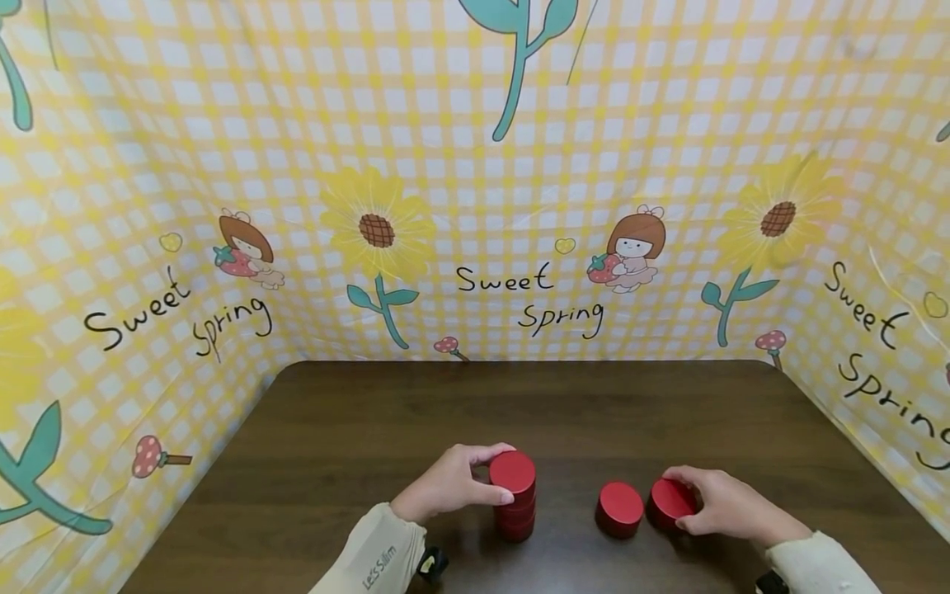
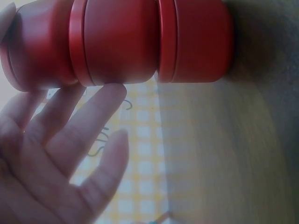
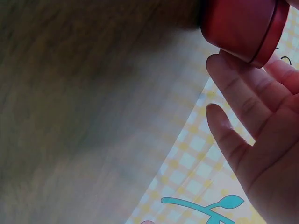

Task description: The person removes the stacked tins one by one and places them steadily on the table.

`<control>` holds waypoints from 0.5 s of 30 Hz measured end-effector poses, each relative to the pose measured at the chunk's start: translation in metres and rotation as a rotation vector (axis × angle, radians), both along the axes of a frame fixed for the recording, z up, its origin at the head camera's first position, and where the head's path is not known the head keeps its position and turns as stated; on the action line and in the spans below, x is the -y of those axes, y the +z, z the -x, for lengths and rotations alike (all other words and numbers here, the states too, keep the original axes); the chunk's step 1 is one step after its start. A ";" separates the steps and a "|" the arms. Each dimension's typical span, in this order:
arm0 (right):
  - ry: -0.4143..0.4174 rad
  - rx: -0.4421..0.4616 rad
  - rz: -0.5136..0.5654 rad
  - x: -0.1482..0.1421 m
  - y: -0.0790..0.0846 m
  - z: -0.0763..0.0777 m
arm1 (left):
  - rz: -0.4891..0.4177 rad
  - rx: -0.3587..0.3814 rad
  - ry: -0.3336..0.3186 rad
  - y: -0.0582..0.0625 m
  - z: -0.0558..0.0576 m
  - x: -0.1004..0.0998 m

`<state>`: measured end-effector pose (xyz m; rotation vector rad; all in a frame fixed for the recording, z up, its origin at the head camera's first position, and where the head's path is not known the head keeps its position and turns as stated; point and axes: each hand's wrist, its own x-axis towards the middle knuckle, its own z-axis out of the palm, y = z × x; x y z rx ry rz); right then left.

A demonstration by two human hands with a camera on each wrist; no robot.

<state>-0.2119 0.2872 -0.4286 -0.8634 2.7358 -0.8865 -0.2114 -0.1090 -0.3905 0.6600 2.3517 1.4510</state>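
Three red round lidded tins stand stacked in a column near the front of the table; the lowest tin [image 2: 201, 42] rests on the tabletop. My left hand [image 1: 453, 483] grips the top tin [image 1: 512, 472], thumb on the near side and fingers behind. In the left wrist view, fingertips also touch the middle tin [image 2: 121, 42]. To the right, my right hand [image 1: 731, 505] holds another red tin [image 1: 670, 502] between thumb and fingers, low at the table. Just left of that one stands a single red tin [image 1: 619, 509], untouched by either hand.
The dark wood table [image 1: 416, 404] has rounded far corners. Behind it and along both sides hangs a yellow checked cloth [image 1: 490, 190] printed with sunflowers and lettering. A black wrist strap [image 1: 432, 563] sits on the left sleeve.
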 end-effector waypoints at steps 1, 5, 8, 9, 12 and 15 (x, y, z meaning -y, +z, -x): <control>0.000 0.003 0.002 0.000 0.000 0.000 | 0.000 -0.003 0.001 0.000 0.000 0.000; 0.010 0.009 0.018 -0.001 -0.001 0.001 | -0.009 0.000 -0.003 0.000 0.000 0.000; 0.023 0.016 0.034 -0.001 -0.002 0.001 | -0.018 0.008 -0.009 -0.001 0.000 0.001; 0.027 0.019 0.039 -0.002 -0.002 0.001 | -0.018 0.007 -0.010 -0.001 0.000 0.001; 0.038 0.031 0.056 -0.002 -0.003 0.002 | -0.022 0.010 -0.013 -0.001 0.000 0.001; 0.048 0.045 0.073 -0.002 -0.003 0.002 | -0.024 0.016 -0.009 0.000 0.000 0.001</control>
